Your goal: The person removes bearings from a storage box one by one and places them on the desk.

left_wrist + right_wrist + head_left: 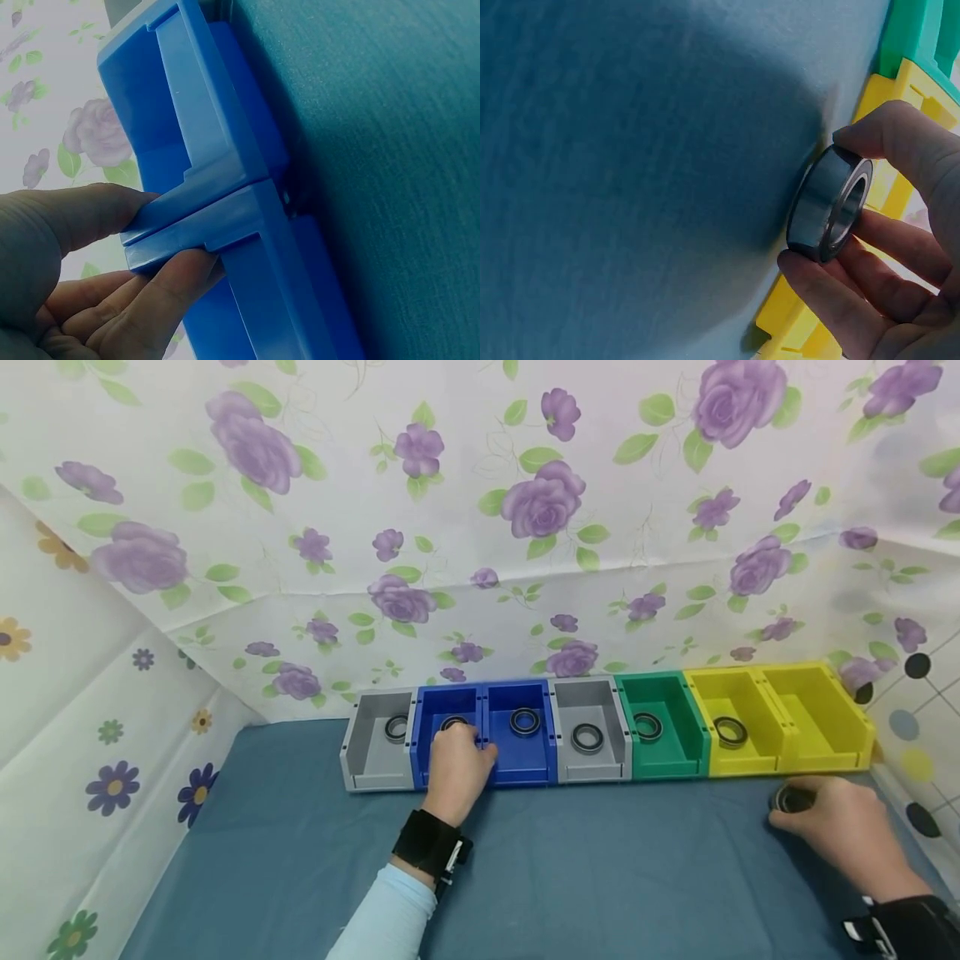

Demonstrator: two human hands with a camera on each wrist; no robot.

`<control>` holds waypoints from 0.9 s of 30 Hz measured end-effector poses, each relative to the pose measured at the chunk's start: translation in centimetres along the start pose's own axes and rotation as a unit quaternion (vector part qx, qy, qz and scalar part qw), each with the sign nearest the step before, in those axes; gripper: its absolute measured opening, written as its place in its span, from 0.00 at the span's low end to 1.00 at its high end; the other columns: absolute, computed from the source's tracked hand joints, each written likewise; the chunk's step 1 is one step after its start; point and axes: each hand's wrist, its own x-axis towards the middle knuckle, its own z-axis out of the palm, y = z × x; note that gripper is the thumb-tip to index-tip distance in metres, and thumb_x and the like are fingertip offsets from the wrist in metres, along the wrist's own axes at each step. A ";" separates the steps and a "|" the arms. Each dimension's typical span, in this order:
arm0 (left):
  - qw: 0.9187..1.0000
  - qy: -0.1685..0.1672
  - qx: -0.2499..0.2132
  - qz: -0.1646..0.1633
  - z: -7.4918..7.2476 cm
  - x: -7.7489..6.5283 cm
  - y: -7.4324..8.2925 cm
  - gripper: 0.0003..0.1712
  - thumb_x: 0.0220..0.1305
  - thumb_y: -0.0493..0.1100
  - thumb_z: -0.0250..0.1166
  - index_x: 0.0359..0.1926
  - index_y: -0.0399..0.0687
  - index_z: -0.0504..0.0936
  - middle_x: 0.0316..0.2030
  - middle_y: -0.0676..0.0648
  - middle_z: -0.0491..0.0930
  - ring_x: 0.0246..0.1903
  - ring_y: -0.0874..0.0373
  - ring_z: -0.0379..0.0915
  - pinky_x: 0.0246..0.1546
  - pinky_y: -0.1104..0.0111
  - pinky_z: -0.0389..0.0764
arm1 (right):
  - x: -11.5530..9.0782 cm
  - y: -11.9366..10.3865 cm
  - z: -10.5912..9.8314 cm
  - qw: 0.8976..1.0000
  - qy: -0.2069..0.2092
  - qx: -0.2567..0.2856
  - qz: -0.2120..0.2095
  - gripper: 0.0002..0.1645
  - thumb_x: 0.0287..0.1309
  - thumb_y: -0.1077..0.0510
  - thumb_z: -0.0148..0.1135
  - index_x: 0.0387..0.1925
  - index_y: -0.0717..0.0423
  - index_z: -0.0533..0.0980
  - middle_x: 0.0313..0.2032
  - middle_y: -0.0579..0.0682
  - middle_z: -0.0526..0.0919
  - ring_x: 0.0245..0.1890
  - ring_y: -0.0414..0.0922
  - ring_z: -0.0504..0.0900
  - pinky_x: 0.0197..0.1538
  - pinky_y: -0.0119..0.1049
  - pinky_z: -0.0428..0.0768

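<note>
My left hand (459,767) reaches over the left blue bin (512,768), where a ball bearing (453,722) is partly hidden behind the fingers. In the left wrist view, the thumb and fingers of the left hand (97,277) pinch the adjoining walls of two blue bins (199,206), one side each. My right hand (851,827) is in front of the yellow bins (825,764). It holds a ball bearing (825,206) by its outer rim, between thumb and fingertips, just above the blue cloth.
Open bins stand in a row against the flowered backdrop: grey (378,768), blue, grey (596,771), green (670,764) and yellow. Several bearings lie in them, one in the right blue bin (524,722). Blue cloth (600,868) covers the table in front.
</note>
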 end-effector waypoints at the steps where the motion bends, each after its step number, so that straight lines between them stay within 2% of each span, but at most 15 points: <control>1: 1.000 0.000 -0.001 0.001 0.0 0.0 0.0 0.18 0.53 0.45 0.68 0.42 0.38 0.82 0.41 0.41 0.80 0.37 0.55 0.78 0.32 0.67 0.78 | 0.0 0.0 0.1 1.000 -0.006 -0.001 0.002 0.31 0.27 0.49 0.77 0.35 0.64 0.79 0.23 0.49 0.75 0.21 0.45 0.67 0.24 0.42 0.67; 4: 1.000 0.002 -0.005 0.004 0.1 -0.1 -0.1 0.18 0.53 0.45 0.68 0.42 0.37 0.82 0.42 0.41 0.80 0.37 0.55 0.78 0.32 0.67 0.78 | 0.0 0.2 0.3 1.000 -0.014 -0.001 0.005 0.32 0.27 0.50 0.77 0.36 0.66 0.79 0.22 0.48 0.74 0.21 0.44 0.67 0.23 0.41 0.67; 10: 1.000 0.001 -0.004 0.005 0.1 -0.1 -0.1 0.18 0.53 0.45 0.68 0.43 0.37 0.82 0.42 0.41 0.80 0.38 0.55 0.78 0.33 0.67 0.78 | 0.1 0.3 0.5 1.000 -0.022 -0.002 0.003 0.25 0.31 0.50 0.75 0.32 0.62 0.79 0.20 0.45 0.69 0.19 0.44 0.65 0.22 0.39 0.63; 14: 1.000 0.002 -0.004 0.009 0.1 -0.1 -0.1 0.18 0.53 0.45 0.68 0.42 0.37 0.82 0.42 0.41 0.80 0.37 0.55 0.78 0.33 0.67 0.78 | 0.1 0.4 0.6 1.000 -0.024 -0.005 -0.001 0.21 0.35 0.51 0.74 0.31 0.61 0.79 0.20 0.45 0.71 0.19 0.44 0.66 0.22 0.39 0.65; 20: 1.000 0.005 -0.003 0.007 0.1 0.0 -0.1 0.18 0.53 0.45 0.68 0.42 0.37 0.82 0.41 0.41 0.80 0.38 0.54 0.78 0.34 0.65 0.78 | 0.2 0.4 0.6 1.000 -0.028 -0.012 -0.003 0.23 0.37 0.50 0.73 0.33 0.62 0.80 0.21 0.46 0.74 0.19 0.43 0.67 0.22 0.40 0.67; 24: 1.000 0.004 -0.002 0.002 0.1 0.0 -0.1 0.19 0.53 0.45 0.68 0.42 0.37 0.82 0.41 0.41 0.80 0.39 0.54 0.78 0.34 0.65 0.78 | 0.3 0.1 0.4 0.999 -0.037 -0.013 0.005 0.18 0.41 0.48 0.72 0.28 0.57 0.78 0.19 0.44 0.71 0.19 0.44 0.66 0.22 0.40 0.65; 27: 1.000 0.005 -0.002 0.003 0.0 0.0 -0.2 0.19 0.53 0.45 0.68 0.42 0.37 0.82 0.42 0.41 0.80 0.39 0.53 0.77 0.34 0.65 0.78 | 0.5 -0.8 -0.3 1.000 -0.020 -0.006 0.006 0.17 0.45 0.48 0.70 0.26 0.56 0.75 0.17 0.44 0.70 0.17 0.44 0.66 0.21 0.39 0.65</control>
